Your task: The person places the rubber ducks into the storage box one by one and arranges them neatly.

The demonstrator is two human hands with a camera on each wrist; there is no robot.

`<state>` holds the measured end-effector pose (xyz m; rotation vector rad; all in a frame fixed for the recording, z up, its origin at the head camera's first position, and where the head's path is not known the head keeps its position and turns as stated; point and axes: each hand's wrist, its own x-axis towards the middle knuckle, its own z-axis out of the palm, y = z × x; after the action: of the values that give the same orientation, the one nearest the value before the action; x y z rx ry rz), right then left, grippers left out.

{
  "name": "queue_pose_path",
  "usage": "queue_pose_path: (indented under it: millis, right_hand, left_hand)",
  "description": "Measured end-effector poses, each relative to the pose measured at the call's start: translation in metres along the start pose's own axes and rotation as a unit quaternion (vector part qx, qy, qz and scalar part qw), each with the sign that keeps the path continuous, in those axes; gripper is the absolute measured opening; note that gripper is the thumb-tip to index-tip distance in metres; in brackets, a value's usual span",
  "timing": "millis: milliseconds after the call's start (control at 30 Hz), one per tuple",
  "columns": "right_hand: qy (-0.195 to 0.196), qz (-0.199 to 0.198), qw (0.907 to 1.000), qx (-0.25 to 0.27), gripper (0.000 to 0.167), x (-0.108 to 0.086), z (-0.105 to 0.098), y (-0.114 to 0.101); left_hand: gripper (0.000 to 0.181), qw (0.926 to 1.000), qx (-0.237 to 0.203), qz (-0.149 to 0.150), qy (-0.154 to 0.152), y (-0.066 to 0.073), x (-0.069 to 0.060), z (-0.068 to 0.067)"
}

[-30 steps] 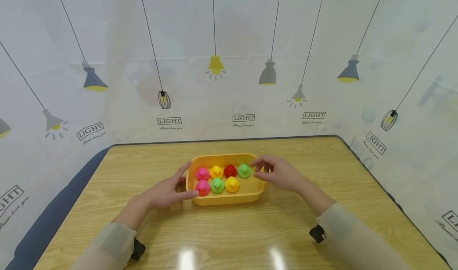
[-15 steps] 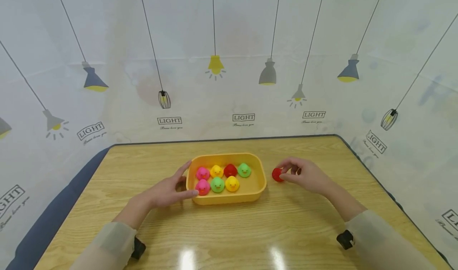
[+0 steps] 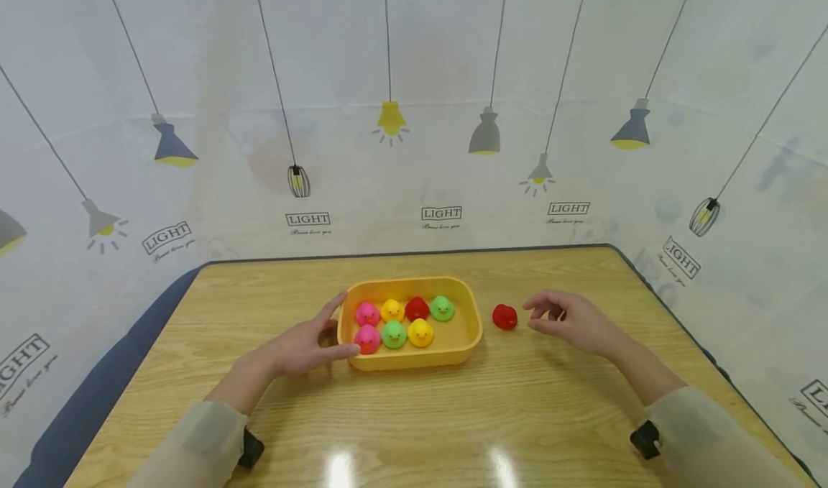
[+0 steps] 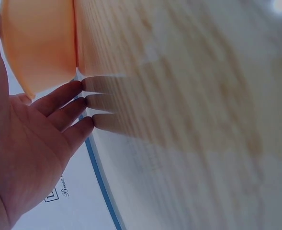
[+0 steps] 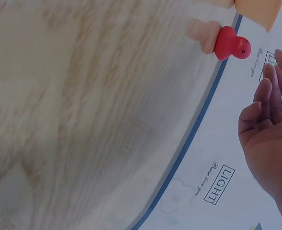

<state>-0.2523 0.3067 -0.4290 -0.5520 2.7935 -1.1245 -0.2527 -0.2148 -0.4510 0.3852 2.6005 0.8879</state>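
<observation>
A yellow tray [image 3: 446, 358] holds several small rubber ducks, among them a pink duck [image 3: 367, 338], a green duck [image 3: 394, 335], a yellow duck [image 3: 420, 333] and a red duck [image 3: 417, 309]. My left hand [image 3: 302, 346] rests at the tray's left end, thumb and index finger spread along its rim. In the left wrist view its other fingertips [image 4: 78, 87] touch the table. Another red duck [image 3: 504, 317] sits on the table just right of the tray. To the right of that duck, a short gap away, is my right hand [image 3: 576, 323], fingers loosely bent and holding nothing.
The wooden table [image 3: 414, 423] has a dark edge [image 3: 414, 253] along its back. Behind and beside it hangs a white cloth [image 3: 362, 57] printed with lamps. Several ducks stand in two rows inside the tray, with bare floor at its right end.
My right hand moved right from the tray, where it hid the red duck. It held that duck half a second ago and has let go of it. The left hand stays put.
</observation>
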Motion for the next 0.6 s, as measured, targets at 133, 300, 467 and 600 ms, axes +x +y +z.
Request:
queue_pose_path:
  millis: [133, 300, 467, 600]
  right_hand:
    - [-0.001, 0.001, 1.0000, 0.000, 0.033, -0.001, -0.003, 0.005]
    - [-0.005, -0.002, 1.0000, 0.005, 0.033, -0.001, -0.004, 0.011]
    - [-0.018, 0.011, 0.9997, 0.009, 0.035, 0.001, -0.007, 0.018]
    - [-0.025, 0.015, 0.9995, 0.007, 0.037, 0.005, -0.008, 0.022]
  left_hand:
    - [0.113, 1.0000, 0.003, 0.003, 0.001, -0.001, 0.001, 0.001]
    - [0.113, 1.0000, -0.001, 0.001, 0.004, -0.002, 0.000, 0.002]
    - [0.114, 1.0000, -0.003, -0.001, 0.005, -0.003, 0.000, 0.002]
    - [0.114, 1.0000, -0.002, -0.001, 0.005, -0.002, 0.000, 0.002]
